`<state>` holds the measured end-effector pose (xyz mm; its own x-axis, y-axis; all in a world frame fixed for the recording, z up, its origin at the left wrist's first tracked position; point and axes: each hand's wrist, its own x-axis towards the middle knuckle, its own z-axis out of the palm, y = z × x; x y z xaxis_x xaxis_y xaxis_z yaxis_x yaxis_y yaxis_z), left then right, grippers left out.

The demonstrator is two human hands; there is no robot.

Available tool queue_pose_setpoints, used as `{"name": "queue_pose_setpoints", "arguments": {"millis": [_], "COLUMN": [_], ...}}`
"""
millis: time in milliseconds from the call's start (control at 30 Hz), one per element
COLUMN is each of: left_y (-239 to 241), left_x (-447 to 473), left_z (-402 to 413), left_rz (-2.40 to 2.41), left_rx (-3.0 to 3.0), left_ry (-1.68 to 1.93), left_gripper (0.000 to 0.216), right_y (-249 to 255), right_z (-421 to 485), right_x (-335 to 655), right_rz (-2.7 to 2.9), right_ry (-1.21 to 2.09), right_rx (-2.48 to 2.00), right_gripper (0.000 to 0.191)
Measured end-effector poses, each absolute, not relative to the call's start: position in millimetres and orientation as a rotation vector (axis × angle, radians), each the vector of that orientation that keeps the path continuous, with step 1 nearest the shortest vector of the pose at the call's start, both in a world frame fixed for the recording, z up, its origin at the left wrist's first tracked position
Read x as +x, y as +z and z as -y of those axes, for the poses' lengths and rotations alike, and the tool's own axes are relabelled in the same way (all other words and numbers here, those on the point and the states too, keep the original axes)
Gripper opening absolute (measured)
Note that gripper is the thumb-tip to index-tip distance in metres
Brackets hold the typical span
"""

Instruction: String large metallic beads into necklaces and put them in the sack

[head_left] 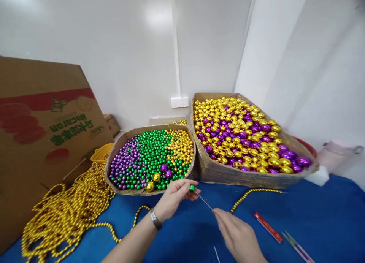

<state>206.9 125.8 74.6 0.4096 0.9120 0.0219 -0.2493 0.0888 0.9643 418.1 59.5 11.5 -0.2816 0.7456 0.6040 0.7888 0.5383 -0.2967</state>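
My left hand (174, 197), with a watch on its wrist, pinches a small green bead (192, 187) just in front of the smaller cardboard tray (114, 152). My right hand (235, 232) is closed on the lower end of a thin needle (203, 200) whose tip points up at the green bead. The smaller tray holds small purple, green and gold beads (151, 152) and a few bigger ones. A strand of gold beads (251, 192) runs across the blue table from near the needle to the right.
A larger cardboard tray (242, 175) of big gold and purple balls stands at the right. A heap of gold bead strands (65, 213) lies at the left beside a big cardboard box (42, 133). A red ruler (268, 227) and tweezers (296, 247) lie on the blue cloth (327, 217).
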Motion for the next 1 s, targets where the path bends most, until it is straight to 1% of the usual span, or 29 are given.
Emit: {"name": "queue_pose_setpoints", "arguments": {"millis": [133,267,433,533,700,833,1000], "left_y": [79,99,137,148,148,141,128], "left_x": [219,231,255,273,283,254,199], "left_z": [-123,-131,-167,-188,-202,-210,-209], "left_rz": [-0.709,-0.65,-0.707,-0.7,-0.727,-0.902,-1.24], "left_rx": [1.26,1.442,1.552,1.565,1.55,1.647,1.933], "left_ry": [0.981,0.874,0.986,1.06,1.143,1.242,1.082], "left_gripper": [0.034,0.039,0.035,0.034,0.032,0.03,0.026], "right_y": [14,18,18,17,13,4,-6], "right_z": [-63,-63,-64,-66,-66,-64,-66], "right_x": [418,428,444,452,463,466,455], "right_rz": [2.003,1.894,1.851,1.826,1.809,1.808,1.83], "right_ry": [0.13,0.274,0.282,0.231,0.201,0.205,0.257], "right_rx": [-1.235,-1.188,-1.143,-1.153,-1.183,-1.145,-1.13], "right_gripper": [0.029,0.024,0.021,0.021,0.021,0.019,0.02]}}
